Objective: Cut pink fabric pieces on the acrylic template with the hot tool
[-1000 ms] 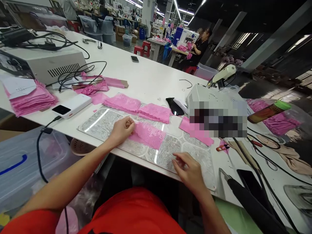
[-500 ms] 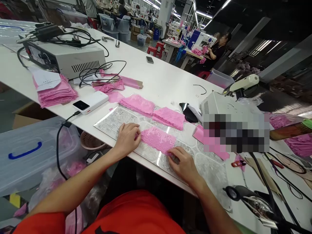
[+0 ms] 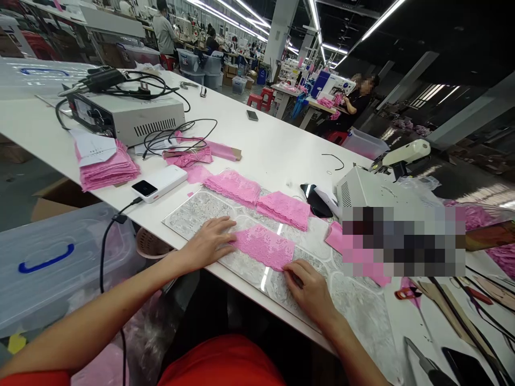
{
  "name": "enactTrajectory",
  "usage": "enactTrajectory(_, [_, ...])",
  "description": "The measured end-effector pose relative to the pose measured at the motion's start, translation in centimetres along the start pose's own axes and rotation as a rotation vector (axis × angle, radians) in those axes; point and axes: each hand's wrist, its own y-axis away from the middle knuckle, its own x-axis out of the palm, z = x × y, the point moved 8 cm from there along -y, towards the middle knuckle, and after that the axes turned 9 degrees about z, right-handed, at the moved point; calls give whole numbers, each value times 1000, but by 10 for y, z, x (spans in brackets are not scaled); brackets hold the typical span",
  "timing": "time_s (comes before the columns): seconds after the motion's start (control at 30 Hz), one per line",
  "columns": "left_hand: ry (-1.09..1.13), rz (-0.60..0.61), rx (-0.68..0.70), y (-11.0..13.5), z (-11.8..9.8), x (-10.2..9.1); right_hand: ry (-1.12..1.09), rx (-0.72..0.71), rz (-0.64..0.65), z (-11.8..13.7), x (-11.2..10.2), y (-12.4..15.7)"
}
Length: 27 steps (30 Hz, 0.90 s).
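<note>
A pink lace piece (image 3: pixel 263 245) lies flat on a glossy grey marbled board (image 3: pixel 189 212) in front of me. At its left end rests my left hand (image 3: pixel 211 241), fingers stretched out and slightly spread, the fingertips touching or just beside the lace edge. My right hand (image 3: pixel 308 284) pinches the lower right corner of the same piece between thumb and fingers. Behind it, along the board's far edge, are two stacks of similar lace, a left stack (image 3: pixel 233 186) and a right stack (image 3: pixel 284 209).
A power bank (image 3: pixel 161 183) and a paper-topped pink stack (image 3: pixel 105 166) sit to the left, near a grey box with cables (image 3: pixel 145 120). Another machine (image 3: pixel 370 187) stands at right, partly blurred. A lidded plastic bin (image 3: pixel 68 268) is below the table's left edge.
My left hand has opened from curled fingers to spread ones at the lace's left end. My right hand stays at the right corner. The view has tilted upward, shifting everything lower.
</note>
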Motion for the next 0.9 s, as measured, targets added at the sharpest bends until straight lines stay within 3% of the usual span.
enactTrajectory(0.17, [121, 59, -17, -17, 4, -6, -109, 140, 71, -8, -15, -19])
enactTrajectory(0.3, [113, 96, 3, -54, 18, -27, -193, 225, 127, -22, -32, -65])
enactTrajectory(0.4, [72, 66, -52, -97, 50, -60, -231, 226, 124, -34, -46, -124])
enactTrajectory(0.5, [16, -21, -103, -133, 84, -103, -214, 181, -37, -41, -68, -185])
enactTrajectory(0.57, [-16, -80, -117, -143, 102, -127, -200, 138, -123, -40, -73, -217])
enactTrajectory(0.63, [-46, -105, -129, -140, 117, -138, -189, 78, -173, -32, -64, -235])
enactTrajectory(0.7, [-70, -87, -143, -127, 131, -134, -189, 20, -150, -22, -40, -240])
enactTrajectory(0.8, [-93, -11, -153, -103, 147, -114, -208, -18, -56, -14, 2, -227])
enactTrajectory(0.9, [-107, 14, -148, -90, 150, -102, -230, 32, -75, -28, 10, -202])
